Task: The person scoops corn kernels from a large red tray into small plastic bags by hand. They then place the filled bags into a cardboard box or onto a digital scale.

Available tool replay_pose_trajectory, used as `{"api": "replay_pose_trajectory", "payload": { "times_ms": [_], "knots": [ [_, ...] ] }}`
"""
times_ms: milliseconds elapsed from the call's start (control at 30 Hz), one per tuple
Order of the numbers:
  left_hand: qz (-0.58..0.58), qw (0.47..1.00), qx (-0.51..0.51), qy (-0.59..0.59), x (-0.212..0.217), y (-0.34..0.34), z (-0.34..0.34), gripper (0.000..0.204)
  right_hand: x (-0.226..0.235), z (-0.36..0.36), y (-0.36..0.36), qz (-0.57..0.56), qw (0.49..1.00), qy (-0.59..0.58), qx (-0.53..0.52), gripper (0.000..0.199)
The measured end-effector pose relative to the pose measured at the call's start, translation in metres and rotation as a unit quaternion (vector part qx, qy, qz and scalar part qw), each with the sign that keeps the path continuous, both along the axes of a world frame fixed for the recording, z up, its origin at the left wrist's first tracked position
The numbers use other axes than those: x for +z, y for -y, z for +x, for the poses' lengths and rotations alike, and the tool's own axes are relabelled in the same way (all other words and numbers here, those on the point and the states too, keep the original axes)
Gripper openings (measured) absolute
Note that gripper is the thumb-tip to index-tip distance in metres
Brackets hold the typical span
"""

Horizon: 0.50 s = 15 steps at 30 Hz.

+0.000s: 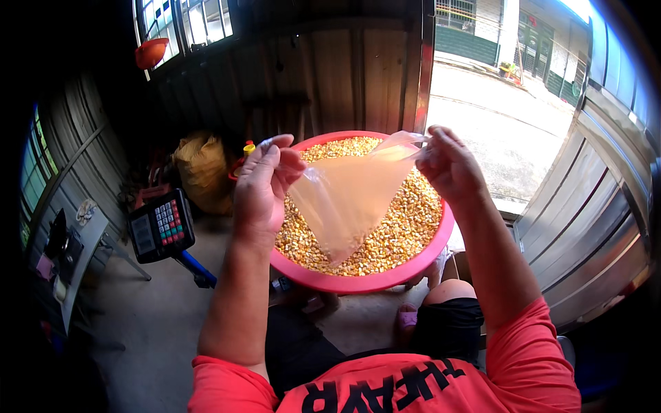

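A clear plastic bag [350,196] is stretched by its top edge between my two hands, its lower corner hanging down over the corn. My left hand [265,182] pinches one end of the rim, with some fingers curled. At the other end, my right hand [449,164] is closed on a gathered corner of the bag. Beneath them stands a wide, round pink basin [344,283] filled with loose yellow corn kernels [406,230]. A few kernels show at the bottom tip of the bag, but I cannot tell whether they lie inside or behind it.
To the left, a scale display with a keypad [162,226] stands on a blue post. A full yellowish sack [204,172] rests behind it. A small table [86,241] with items is at the far left. An open doorway [506,124] and metal door panel [585,206] are on the right.
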<state>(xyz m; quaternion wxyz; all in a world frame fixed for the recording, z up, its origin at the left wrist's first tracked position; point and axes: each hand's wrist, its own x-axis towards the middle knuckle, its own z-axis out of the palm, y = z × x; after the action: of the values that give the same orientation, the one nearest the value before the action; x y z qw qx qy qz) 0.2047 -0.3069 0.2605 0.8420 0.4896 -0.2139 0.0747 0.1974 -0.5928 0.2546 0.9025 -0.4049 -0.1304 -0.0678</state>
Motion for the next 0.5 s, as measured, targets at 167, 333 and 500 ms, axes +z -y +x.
{"api": "replay_pose_trajectory", "payload": {
  "times_ms": [167, 333, 500],
  "knots": [
    [-0.036, 0.992, 0.004, -0.117, -0.012, -0.011, 0.014, 0.021, -0.002, -0.001, -0.010, -0.034, 0.999, -0.001, 0.000, 0.012],
    [-0.032, 0.989, 0.009, -0.145, -0.008, -0.008, 0.017, 0.021, -0.003, 0.001, -0.011, -0.042, 0.998, 0.030, 0.019, 0.012],
    [-0.062, 0.989, -0.064, -0.119, 0.000, -0.012, 0.023, 0.022, 0.015, 0.004, -0.016, -0.050, 0.997, 0.050, 0.010, 0.012]
  ]
}}
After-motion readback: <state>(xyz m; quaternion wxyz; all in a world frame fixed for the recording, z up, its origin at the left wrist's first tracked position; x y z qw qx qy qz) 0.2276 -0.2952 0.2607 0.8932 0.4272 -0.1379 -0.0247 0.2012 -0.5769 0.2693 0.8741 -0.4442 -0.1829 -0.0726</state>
